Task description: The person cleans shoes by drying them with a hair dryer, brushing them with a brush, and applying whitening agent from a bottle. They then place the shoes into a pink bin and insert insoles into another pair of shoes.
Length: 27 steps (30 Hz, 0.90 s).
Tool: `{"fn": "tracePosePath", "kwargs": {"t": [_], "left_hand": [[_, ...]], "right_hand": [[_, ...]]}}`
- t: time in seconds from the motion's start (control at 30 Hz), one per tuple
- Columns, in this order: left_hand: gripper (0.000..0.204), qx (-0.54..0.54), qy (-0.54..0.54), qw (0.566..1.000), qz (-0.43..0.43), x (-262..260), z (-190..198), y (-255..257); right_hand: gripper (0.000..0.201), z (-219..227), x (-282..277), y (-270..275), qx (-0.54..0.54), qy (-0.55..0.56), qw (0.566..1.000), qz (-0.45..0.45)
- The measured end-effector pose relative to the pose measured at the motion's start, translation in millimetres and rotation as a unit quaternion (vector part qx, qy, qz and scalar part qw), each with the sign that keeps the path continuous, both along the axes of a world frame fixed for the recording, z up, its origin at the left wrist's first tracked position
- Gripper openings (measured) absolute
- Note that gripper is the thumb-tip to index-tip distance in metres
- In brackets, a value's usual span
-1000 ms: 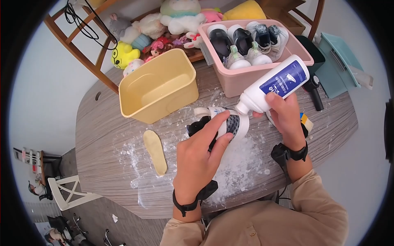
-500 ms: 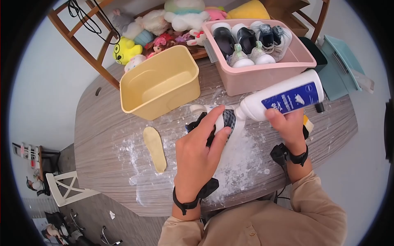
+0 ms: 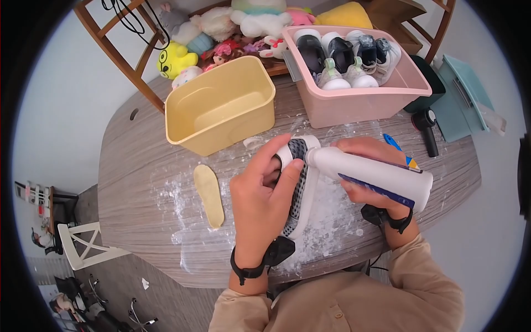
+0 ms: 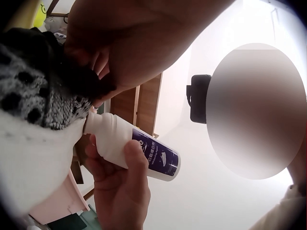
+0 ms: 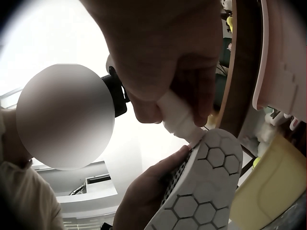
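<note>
The left hand (image 3: 260, 193) grips 1 mesh sneaker (image 3: 304, 191) over the table (image 3: 133, 182); the right hand (image 4: 120, 189) grasps 1 white bottle (image 3: 376, 176), tip against the sneaker's edge. 1 yellowish insole (image 3: 209, 196) lies flat.

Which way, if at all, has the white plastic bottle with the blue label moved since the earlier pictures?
Yes. In the head view, the bottle has moved downward, with its base swung away from the pink rectangular plastic bin.

A gap is running between the insole (image 3: 209, 196) and left hand (image 3: 261, 191); the yellow bin (image 3: 229, 128) and pink bin (image 3: 368, 105) are standing beyond, and the bottle (image 3: 370, 171) is blocking access right of the shoe (image 3: 299, 191).
</note>
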<state>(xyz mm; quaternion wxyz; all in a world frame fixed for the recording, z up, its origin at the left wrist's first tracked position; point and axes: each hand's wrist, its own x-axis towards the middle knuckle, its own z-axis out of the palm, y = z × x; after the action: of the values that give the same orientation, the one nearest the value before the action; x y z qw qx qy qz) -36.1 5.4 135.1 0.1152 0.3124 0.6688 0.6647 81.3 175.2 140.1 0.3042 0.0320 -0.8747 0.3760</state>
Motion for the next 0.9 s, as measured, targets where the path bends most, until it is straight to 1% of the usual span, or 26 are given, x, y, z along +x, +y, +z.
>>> {"fn": "tracePosePath", "kwargs": {"t": [0.1, 0.2, 0.3, 0.43, 0.53, 0.63, 0.73, 0.9], "left_hand": [[0.029, -0.005, -0.021, 1.000, 0.006, -0.2, 4.8, -1.5], [0.025, 0.004, -0.037, 0.999, 0.017, -2.6, -0.7, -2.2], [0.023, 0.019, -0.037, 0.999, 0.023, -1.8, 1.7, -1.9], [0.024, 0.034, -0.061, 0.997, 0.023, -3.7, 0.8, -2.4], [0.025, 0.029, -0.070, 0.997, 0.032, -3.7, 5.1, -3.1], [0.025, 0.030, -0.075, 0.996, 0.043, -4.4, 7.8, -4.2], [0.026, 0.043, -0.081, 0.994, 0.059, -3.9, 9.5, -3.5], [0.026, 0.071, -0.085, 0.992, 0.065, -5.8, 7.5, -5.1]], "right_hand": [[0.045, 0.7, 0.1, -0.7, 0.014, 0.009, 1.000, 0.016], [0.045, 3.7, -1.2, -3.3, 0.026, 0.026, 0.999, 0.033], [0.045, 2.5, -1.9, -3.6, 0.037, 0.047, 0.997, 0.043], [0.045, -1.0, -2.7, -4.5, 0.044, 0.068, 0.995, 0.060], [0.048, 0.5, -0.6, -10.2, 0.007, 0.053, 0.997, 0.064], [0.043, -3.8, -1.8, -9.2, 0.031, 0.059, 0.995, 0.069], [0.043, -3.2, -2.2, -15.1, 0.005, 0.061, 0.995, 0.077], [0.042, 5.5, 3.3, -24.3, -0.007, 0.016, 0.997, 0.069]]}}
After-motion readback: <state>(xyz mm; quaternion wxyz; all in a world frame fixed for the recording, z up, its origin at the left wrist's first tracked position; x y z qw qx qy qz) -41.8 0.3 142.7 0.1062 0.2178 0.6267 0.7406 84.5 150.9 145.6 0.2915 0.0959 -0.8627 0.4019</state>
